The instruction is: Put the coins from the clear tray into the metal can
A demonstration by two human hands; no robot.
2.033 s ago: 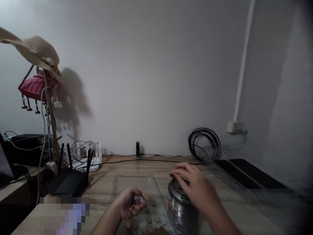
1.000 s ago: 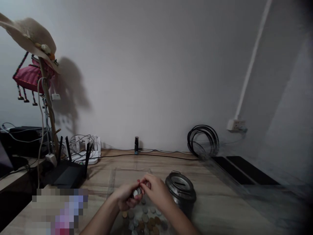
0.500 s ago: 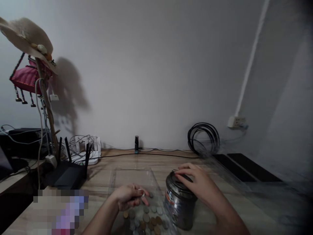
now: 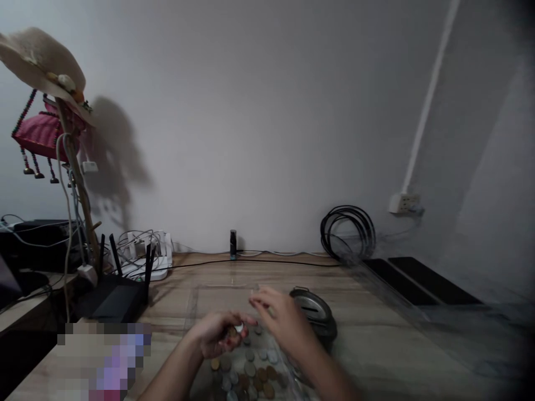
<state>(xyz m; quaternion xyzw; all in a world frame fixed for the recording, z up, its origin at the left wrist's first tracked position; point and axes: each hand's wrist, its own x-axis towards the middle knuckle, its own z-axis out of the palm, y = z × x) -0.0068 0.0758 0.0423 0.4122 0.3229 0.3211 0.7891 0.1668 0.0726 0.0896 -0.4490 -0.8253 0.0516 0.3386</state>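
Many coins [image 4: 246,376] lie loose on the clear tray [image 4: 200,312] near the front edge of the wooden worktop [image 4: 388,345], so most of the sorting or banking work appears not yet done. How many coins are inside the metal coin tin [image 4: 314,317] cannot be told; its slotted lid is on. The tin stands just right of the tray, partly behind the right hand [image 4: 284,323].

Left hand [image 4: 217,334]: palm turned inward, fingers curled shut around a small stack of coins, one bright coin [image 4: 238,328] showing at the fingertips. It hovers over the tray's near half.

Right hand: blurred, forearm entering from the lower right, fingers extended and parted toward the left hand's fingertips. Nothing visible is gripped in it.

Behind, a black router [image 4: 115,298] sits at the worktop's left edge, and coiled cable [image 4: 346,231] leans at the back edge.
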